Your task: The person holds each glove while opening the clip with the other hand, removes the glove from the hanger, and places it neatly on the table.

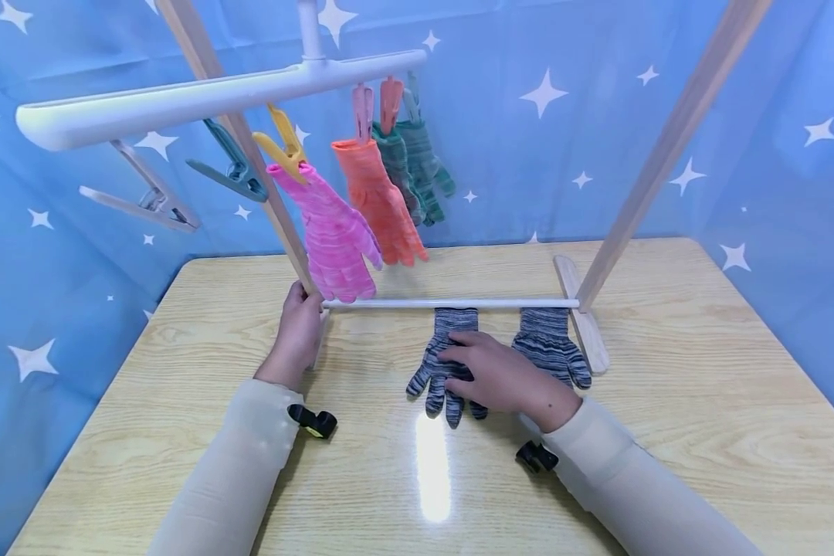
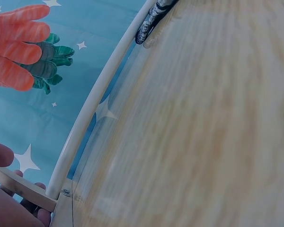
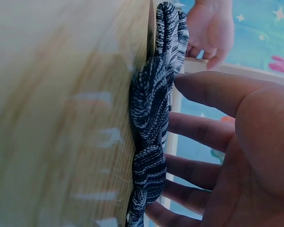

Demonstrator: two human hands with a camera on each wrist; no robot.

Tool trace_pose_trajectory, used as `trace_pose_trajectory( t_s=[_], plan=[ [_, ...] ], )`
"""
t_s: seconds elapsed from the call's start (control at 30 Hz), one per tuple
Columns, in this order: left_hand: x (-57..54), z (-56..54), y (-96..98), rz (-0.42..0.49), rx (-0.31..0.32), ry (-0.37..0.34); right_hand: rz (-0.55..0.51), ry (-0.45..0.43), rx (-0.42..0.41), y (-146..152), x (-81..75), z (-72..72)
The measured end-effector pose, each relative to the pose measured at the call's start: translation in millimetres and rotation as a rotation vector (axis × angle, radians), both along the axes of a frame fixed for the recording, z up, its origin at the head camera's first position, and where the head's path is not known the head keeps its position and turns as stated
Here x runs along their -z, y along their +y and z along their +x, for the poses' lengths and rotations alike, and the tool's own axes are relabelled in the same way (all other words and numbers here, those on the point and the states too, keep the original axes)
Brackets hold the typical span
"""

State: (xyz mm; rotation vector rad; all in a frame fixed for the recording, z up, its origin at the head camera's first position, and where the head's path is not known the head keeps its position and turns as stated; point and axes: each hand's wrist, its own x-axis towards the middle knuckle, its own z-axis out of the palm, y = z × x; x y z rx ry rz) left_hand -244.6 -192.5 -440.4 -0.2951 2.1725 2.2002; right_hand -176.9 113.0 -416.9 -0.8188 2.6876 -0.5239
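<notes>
Grip, left hand (image 1: pixel 297 328): wrapped round the left wooden post (image 1: pixel 286 235), near its base. Right hand (image 1: pixel 496 374): thumb and fingers apart, fingertips on the near striped glove (image 1: pixel 431 367), nothing pinched. That glove lies flat on the table (image 1: pixel 361 432), at 9 o'clock of the right hand's palm, cuff up at the white rod (image 1: pixel 417 303), fingers toward 6. Second striped glove (image 1: pixel 545 328) sits at 2 to 3 o'clock of the first, cuff also at the rod. Pink glove (image 1: pixel 333 232) hangs at 1 o'clock from left hand, on a yellow clip (image 1: pixel 286 150); orange glove (image 1: pixel 378 205) just beside.
</notes>
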Motion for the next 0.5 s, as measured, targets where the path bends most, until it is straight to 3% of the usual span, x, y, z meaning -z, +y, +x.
trace_pose_trajectory(
  t_s=[0.27,0.4,0.5],
  plan=[
    [-1.6,-0.5,-2.3,-0.054,0.001,-0.023,0.015,0.003,0.003,-1,0.6,-1.0],
    [-5.6,0.1,-2.2,-0.044,-0.043,-0.039,0.014,0.003,0.005,-1,1.9,-0.3],
    [-10.4,0.1,-0.7,-0.007,-0.104,0.009,0.002,0.003,0.007,0,2.0,0.1]
  ],
)
